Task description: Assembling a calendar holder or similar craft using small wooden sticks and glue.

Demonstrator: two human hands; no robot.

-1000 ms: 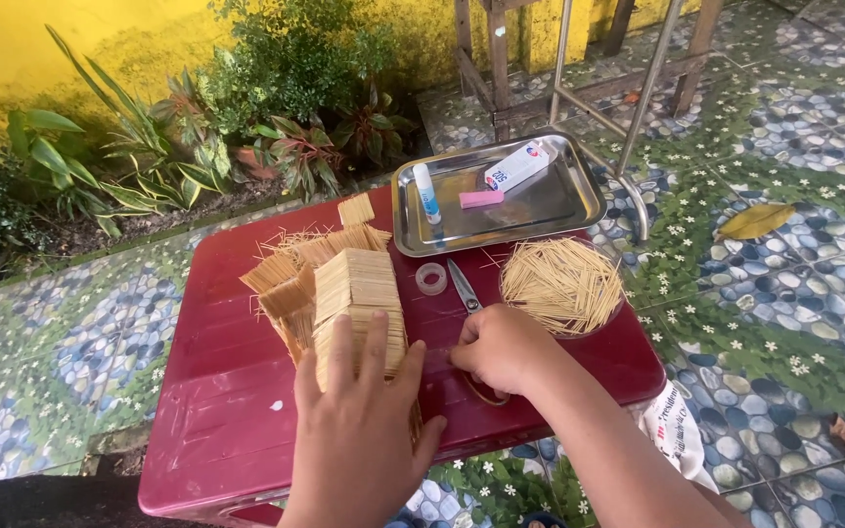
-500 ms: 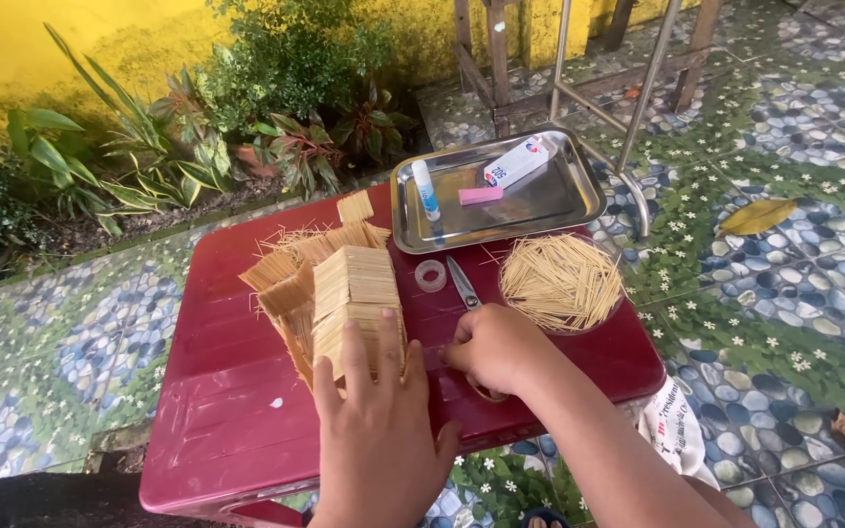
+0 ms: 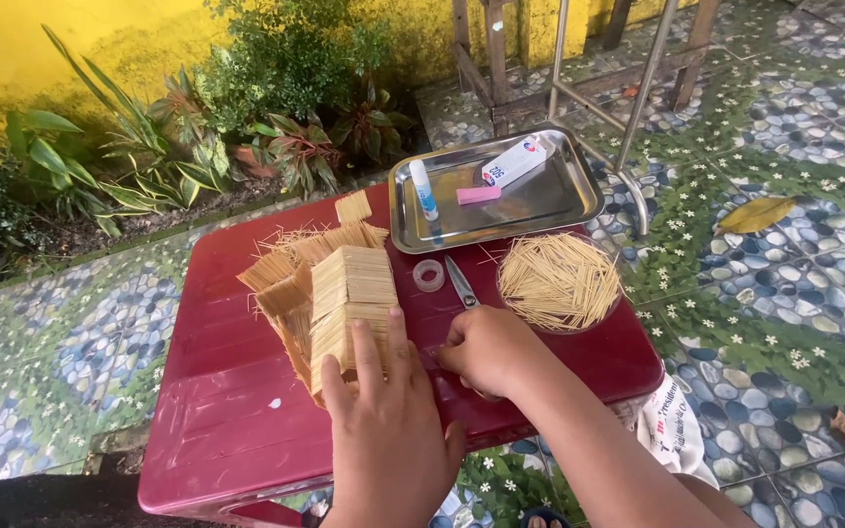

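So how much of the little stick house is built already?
The stick house already has solid walls and slanted side panels. The left hand presses against its front; the right hand rests closed on the red table. A full bowl of loose sticks sits unused, so plenty looks left.

My left hand (image 3: 388,430) lies flat-fingered against the near wall of a small house (image 3: 330,293) built from pale, tightly packed wooden sticks, standing upright on the dark red plastic table (image 3: 217,430). My right hand (image 3: 489,349), curled knuckles up, rests on the tabletop just beside it.
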